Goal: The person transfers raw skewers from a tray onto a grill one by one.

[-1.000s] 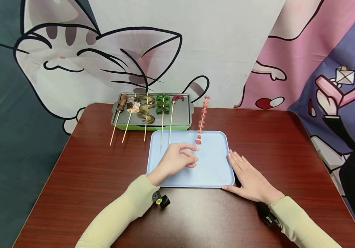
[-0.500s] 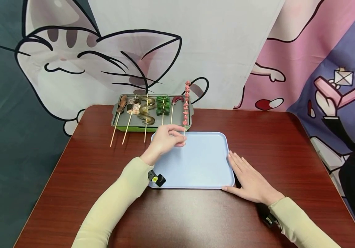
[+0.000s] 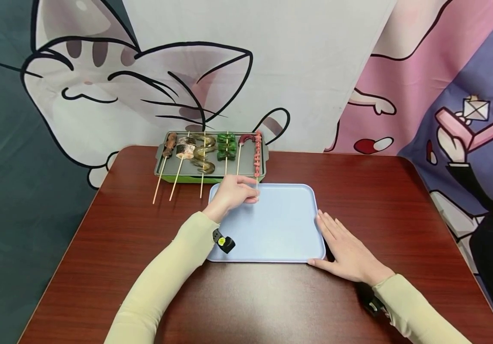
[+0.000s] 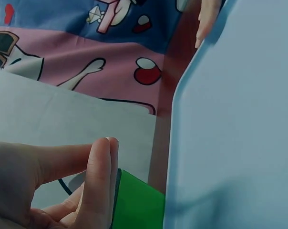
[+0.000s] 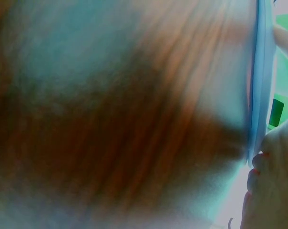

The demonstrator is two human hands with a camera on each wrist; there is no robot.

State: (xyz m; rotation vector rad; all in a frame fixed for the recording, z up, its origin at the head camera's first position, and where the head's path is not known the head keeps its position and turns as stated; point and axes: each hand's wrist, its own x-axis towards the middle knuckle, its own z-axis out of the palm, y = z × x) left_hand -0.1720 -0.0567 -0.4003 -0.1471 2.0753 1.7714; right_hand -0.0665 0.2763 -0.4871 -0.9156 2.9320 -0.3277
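At the far edge of the pale blue plastic tray [image 3: 281, 224] | left hand [image 3: 232, 193] pinches bare end of thin wooden skewer of small pink meat pieces [image 3: 257, 152], lying on grey grill pan [image 3: 264, 157] | light, brittle, greasy pieces: grip bare stick | right hand [image 3: 345, 248] flat, fingers straight, against tray's right edge, holding nothing

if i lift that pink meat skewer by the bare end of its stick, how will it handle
The pink meat skewer probably feels light: the left hand pinches its thin stick with fingertips alone. It is likely front-heavy, since the small pieces all sit toward the far end over the grill tray, so the tip may dip. The round stick could twist or roll between the fingers.
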